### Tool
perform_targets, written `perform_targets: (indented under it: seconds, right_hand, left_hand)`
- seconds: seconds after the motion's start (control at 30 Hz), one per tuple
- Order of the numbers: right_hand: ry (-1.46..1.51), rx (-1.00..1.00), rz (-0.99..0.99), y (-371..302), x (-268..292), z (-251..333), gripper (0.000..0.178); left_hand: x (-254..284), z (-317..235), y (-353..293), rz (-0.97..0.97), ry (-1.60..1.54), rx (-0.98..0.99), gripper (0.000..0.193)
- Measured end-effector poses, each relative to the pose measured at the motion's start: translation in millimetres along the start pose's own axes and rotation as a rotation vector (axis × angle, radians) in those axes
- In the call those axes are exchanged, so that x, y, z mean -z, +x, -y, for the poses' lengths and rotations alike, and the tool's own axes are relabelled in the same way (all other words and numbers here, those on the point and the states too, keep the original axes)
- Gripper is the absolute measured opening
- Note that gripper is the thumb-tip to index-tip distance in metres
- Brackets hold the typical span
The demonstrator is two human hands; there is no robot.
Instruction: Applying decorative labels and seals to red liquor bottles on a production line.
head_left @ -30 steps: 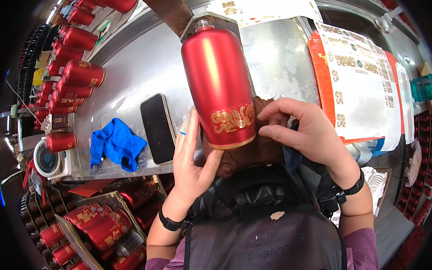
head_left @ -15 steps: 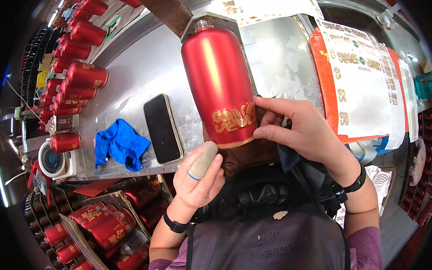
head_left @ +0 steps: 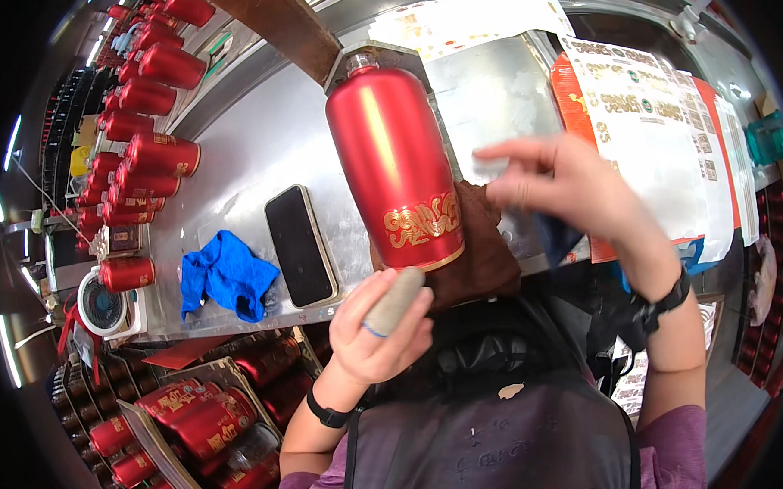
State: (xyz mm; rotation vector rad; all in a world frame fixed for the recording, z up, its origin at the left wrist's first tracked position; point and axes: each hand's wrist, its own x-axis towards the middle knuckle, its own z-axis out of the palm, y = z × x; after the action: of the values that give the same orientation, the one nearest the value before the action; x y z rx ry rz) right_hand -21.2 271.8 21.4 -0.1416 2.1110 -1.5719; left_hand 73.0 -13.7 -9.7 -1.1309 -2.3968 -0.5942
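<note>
A large matte red bottle (head_left: 393, 150) with a clear neck lies tilted on a brown cloth-covered support (head_left: 486, 263). Near its base it bears a raised gold ornament (head_left: 421, 220). My left hand (head_left: 380, 330) is at the bottle's lower rim; a beige finger cot (head_left: 393, 303) covers one digit, whose tip is by the rim. Its other fingers are curled in, and whatever may lie inside them is hidden. Right of the bottle, apart from it, my right hand (head_left: 566, 182) is in the air, blurred, index finger stretched out, with a gap to the thumb and nothing visible between.
Left of the bottle lie a black phone (head_left: 300, 246) and a blue cloth (head_left: 227, 275) on the metal table (head_left: 230, 166). Printed gold-patterned sheets (head_left: 649, 141) lie at the right. Several red bottles (head_left: 147, 95) line the far left; a crate (head_left: 156, 436) below holds more. A small fan (head_left: 103, 299) stands near the left edge.
My right hand has let go of the bottle's lower right side and moved right and up, away from it. My left hand stays at the base. The whole view has shifted slightly.
</note>
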Motion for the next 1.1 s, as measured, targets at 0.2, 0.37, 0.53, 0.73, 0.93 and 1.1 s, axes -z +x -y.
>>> perform_targets:
  seconds: [0.2,0.37,0.53,0.73,0.93,1.1]
  right_hand:
    - [0.287,0.039,0.151,68,4,-1,0.071]
    - [0.343,0.158,0.182,71,-29,12,0.075]
    - [-0.38,0.058,-0.1,62,-37,48,0.089]
    - [0.511,-0.034,0.346,82,-20,-10,0.069]
    - [-0.209,0.027,-0.005,50,-40,51,0.066]
    - [0.267,0.086,0.146,67,-19,6,0.08]
  left_hand:
    - [0,3,-1,-0.059,-0.009,0.077,0.031]
    - [-1,2,11,-0.049,0.1,-0.065,0.026]
    - [2,3,15,-0.041,0.098,-0.09,0.024]
    - [-2,-8,14,-0.048,0.089,-0.019,0.029]
    - [5,0,10,-0.028,0.137,-0.008,0.028]
    - [3,-2,13,-0.044,0.111,-0.039,0.028]
